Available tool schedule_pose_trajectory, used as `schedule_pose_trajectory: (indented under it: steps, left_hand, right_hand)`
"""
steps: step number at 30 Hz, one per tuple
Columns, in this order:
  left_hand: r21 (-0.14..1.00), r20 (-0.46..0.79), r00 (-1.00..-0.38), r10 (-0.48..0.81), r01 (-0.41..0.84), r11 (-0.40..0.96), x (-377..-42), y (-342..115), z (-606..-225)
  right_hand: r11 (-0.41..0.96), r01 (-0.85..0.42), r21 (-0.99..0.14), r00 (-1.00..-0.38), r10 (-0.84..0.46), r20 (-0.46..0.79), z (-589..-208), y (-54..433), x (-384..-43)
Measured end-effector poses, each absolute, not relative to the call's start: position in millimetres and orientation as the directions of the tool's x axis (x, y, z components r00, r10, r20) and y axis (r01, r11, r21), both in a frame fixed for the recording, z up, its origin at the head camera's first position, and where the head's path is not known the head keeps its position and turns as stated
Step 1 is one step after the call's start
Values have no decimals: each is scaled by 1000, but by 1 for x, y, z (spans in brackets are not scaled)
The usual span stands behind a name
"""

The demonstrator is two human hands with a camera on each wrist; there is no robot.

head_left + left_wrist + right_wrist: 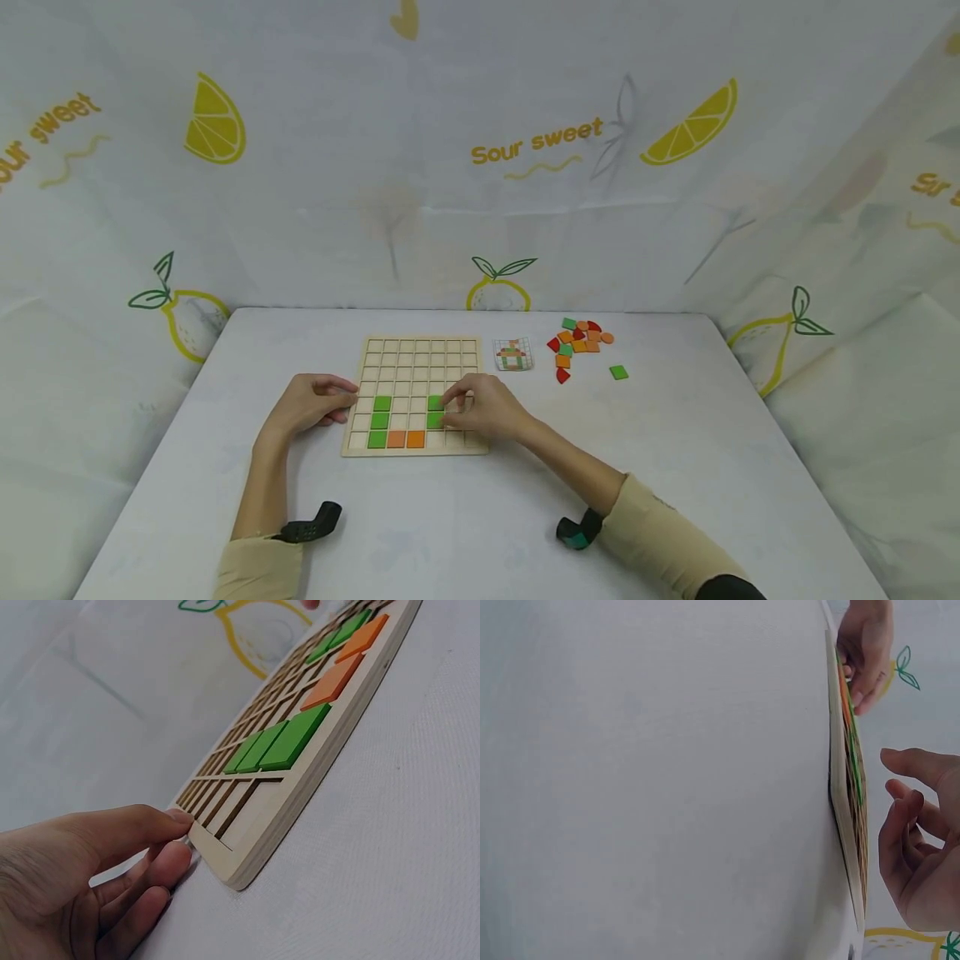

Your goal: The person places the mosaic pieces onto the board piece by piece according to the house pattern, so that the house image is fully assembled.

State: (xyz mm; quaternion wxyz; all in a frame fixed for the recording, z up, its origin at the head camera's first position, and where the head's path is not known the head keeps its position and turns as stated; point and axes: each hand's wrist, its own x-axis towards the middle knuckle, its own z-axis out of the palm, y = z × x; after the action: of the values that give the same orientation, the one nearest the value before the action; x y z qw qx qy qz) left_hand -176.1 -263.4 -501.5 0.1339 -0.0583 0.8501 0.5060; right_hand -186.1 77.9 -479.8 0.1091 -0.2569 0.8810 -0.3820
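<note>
A pale wooden grid board (411, 374) lies on the table, its lower rows partly filled with square tiles. On its left side stands a column of green tiles (380, 420), followed along the bottom row by a salmon tile (396, 439) and an orange tile (416, 439). My left hand (311, 402) touches the board's left edge with its fingertips, fingers loosely bent. Over the right part of the board is my right hand (483, 407), fingertips at another green tile (435, 403). Nothing shows between its parted thumb and fingers in the right wrist view.
A small picture card (513, 354) with a coloured grid pattern lies right of the board. Farther right is a loose cluster of red, orange and green pieces (579, 347). One green tile (618, 372) lies apart from them. A printed cloth (360, 208) hangs behind the table.
</note>
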Motion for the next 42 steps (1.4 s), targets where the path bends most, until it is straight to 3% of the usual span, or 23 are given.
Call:
schedule_pose_trajectory:
  steps: [12, 29, 42]
  left_hand:
    - [849, -282, -958, 46, -227, 477, -176, -265, -502]
    - [847, -274, -960, 50, -217, 485, -176, -264, -502]
    - [845, -277, -960, 34, -227, 484, -176, -264, -504]
  right_hand:
    - [525, -182, -831, -907, -416, -64, -466, 134, -198]
    - [585, -85, -807, -976, -213, -51, -455, 252, -209]
    - [671, 56, -739, -993, -39, -111, -473, 321, -213]
